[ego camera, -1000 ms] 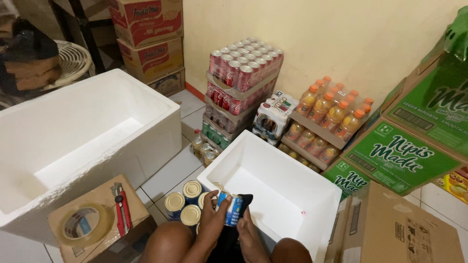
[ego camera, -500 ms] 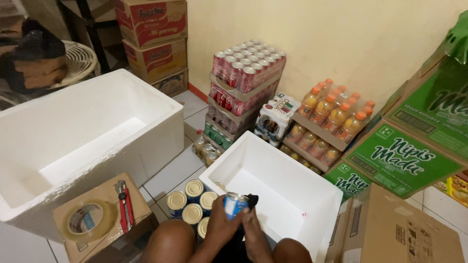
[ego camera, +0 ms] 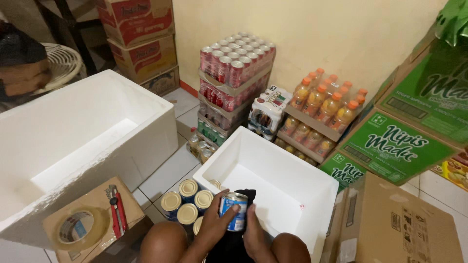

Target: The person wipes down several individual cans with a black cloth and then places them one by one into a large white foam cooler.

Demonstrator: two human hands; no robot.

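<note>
My left hand (ego camera: 214, 225) grips a small blue-and-white tin can (ego camera: 233, 210) upright near the bottom middle. My right hand (ego camera: 253, 232) presses a black cloth (ego camera: 245, 196) against the can's right side. Both hands hover over the near rim of a small white foam box (ego camera: 273, 182), whose inside looks bare. Several similar cans with gold lids (ego camera: 186, 201) stand on the floor just left of my left hand, beside my knee.
A large white foam box (ego camera: 73, 141) fills the left. On a cardboard piece lie a tape roll (ego camera: 78, 228) and a red cutter (ego camera: 117, 212). Stacked red drink cans (ego camera: 234, 73), orange bottles (ego camera: 321, 107), green cartons (ego camera: 395, 146) and a brown carton (ego camera: 395, 224) ring the small box.
My hands lifted the can from beside the floor cans and turned it upright at the small box's rim. The black cloth now sits against it. The view moved closer.
</note>
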